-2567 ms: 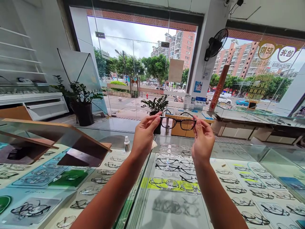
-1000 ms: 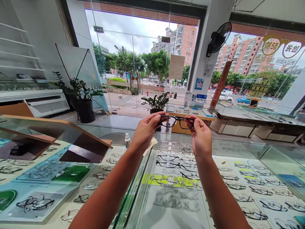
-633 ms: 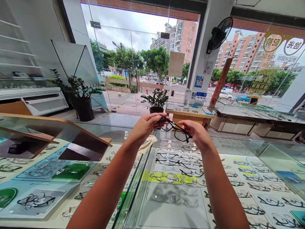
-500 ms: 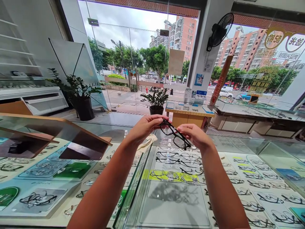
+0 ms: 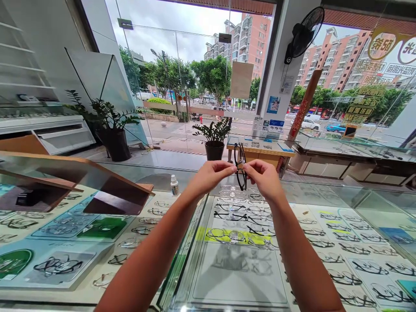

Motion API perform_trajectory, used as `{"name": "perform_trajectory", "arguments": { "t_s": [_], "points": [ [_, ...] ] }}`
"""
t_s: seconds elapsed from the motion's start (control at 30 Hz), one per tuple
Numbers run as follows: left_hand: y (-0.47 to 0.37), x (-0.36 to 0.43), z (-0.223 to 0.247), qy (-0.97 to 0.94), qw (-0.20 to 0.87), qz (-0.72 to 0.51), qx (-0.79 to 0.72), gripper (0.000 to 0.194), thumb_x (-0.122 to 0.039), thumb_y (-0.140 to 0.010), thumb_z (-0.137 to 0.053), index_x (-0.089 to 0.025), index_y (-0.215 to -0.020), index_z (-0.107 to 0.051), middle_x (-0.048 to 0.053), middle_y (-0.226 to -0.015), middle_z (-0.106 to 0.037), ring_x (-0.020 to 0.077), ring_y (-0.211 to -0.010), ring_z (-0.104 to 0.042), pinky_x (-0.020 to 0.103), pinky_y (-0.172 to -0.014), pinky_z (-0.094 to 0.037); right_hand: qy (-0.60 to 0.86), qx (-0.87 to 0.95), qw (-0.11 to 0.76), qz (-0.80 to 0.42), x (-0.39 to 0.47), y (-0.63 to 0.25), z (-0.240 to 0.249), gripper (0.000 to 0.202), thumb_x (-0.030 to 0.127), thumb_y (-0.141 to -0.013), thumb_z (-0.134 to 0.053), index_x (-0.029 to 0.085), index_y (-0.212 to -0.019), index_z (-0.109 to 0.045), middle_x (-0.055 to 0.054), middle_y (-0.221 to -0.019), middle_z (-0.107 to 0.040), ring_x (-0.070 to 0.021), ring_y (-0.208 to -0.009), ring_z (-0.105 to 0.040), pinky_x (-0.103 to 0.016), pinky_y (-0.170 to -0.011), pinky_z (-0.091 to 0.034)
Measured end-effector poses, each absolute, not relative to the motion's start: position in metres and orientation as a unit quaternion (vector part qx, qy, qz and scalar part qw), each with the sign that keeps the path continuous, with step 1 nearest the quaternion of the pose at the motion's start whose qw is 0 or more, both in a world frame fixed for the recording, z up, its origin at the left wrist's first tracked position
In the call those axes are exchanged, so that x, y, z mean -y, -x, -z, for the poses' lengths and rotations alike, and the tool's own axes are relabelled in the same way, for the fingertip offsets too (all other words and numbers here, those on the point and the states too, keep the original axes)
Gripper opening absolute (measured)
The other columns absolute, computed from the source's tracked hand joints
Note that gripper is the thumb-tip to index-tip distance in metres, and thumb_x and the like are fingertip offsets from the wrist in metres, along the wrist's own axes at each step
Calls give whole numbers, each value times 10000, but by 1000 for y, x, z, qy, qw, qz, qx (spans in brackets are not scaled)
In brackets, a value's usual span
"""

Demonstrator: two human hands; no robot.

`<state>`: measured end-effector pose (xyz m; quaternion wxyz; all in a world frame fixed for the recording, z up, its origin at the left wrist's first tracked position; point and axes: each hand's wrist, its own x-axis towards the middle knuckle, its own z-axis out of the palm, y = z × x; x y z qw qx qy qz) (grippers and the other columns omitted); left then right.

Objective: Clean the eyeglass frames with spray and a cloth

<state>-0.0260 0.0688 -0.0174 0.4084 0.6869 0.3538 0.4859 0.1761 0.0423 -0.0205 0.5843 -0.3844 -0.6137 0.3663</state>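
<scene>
A pair of black-framed eyeglasses is held above the glass display case, turned so that one lens is above the other. My left hand pinches the frame from the left between thumb and fingertips. From the other side my right hand is closed on it, thumb and fingers near the middle of the frame. The fingertips of both hands nearly meet there. Below them, rows of spectacles lie inside the case. A small white bottle stands on the glass just left of my left forearm.
Slanted brown display boards stand on the counter at left. More glasses lie under the glass at right. Beyond are a potted plant, a wooden table, a wall fan and large street-facing windows.
The eyeglasses have turned from a slant to nearly vertical, and my hands have come closer together. The pale cloth seen behind my left wrist is now out of sight, and the bottle shows more fully.
</scene>
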Motion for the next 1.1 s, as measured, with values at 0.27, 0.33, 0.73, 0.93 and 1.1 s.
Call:
{"name": "perform_trajectory", "arguments": {
  "t_s": [0.27, 0.33, 0.73, 0.93, 1.1],
  "points": [
    [15, -78, 31, -671, 402, -528, -330, 402, -543, -738, -859, -178, -899, -813, 57, -876, -778, 170, -783, -624, 312, -775, -457, 458, 686, 504, -257, -33, -176, 20, 328, 515, -932, -677, 195, -868, -713, -33, -727, -725, -146, -600, -549, -298, -597, -396],
    [18, -82, 33, -695, 380, -506, -342, 390, -534, -755, -834, -174, -904, -806, 48, -833, -750, 159, -738, -592, 299, -722, -426, 517, 706, 451, -173, -28, -184, 15, 325, 506, -941, -676, 208, -812, -705, -20, -698, -692, -152, -621, -534, -306, -605, -352],
    [8, -95, 63, -894, 182, -8, -410, 134, -276, -782, -742, -240, -837, -859, 32, -732, -729, 164, -630, -567, 304, -659, -360, 455, 718, 512, -127, -5, -209, -8, 599, 486, -977, -700, 248, -560, -342, 64, -557, -202, -107, -550, -214, -314, -534, -179],
    [-12, -83, 78, -876, 187, 123, -426, 128, -229, -703, -774, -248, -799, -857, 46, -786, -778, 192, -662, -618, 316, -673, -407, 437, 730, 513, -116, 2, -205, -12, 609, 415, -1009, -687, 233, -548, -332, 60, -578, -186, -92, -553, -217, -304, -528, -197],
    [-21, -80, 81, -862, 176, 162, -447, 125, -312, -670, -843, -234, -767, -839, 54, -743, -776, 193, -641, -613, 315, -655, -410, 421, 740, 510, -121, 7, -204, -14, 601, 433, -1023, -667, 218, -546, -370, 52, -570, -223, -86, -549, -273, -298, -523, -208]
  ]
}}
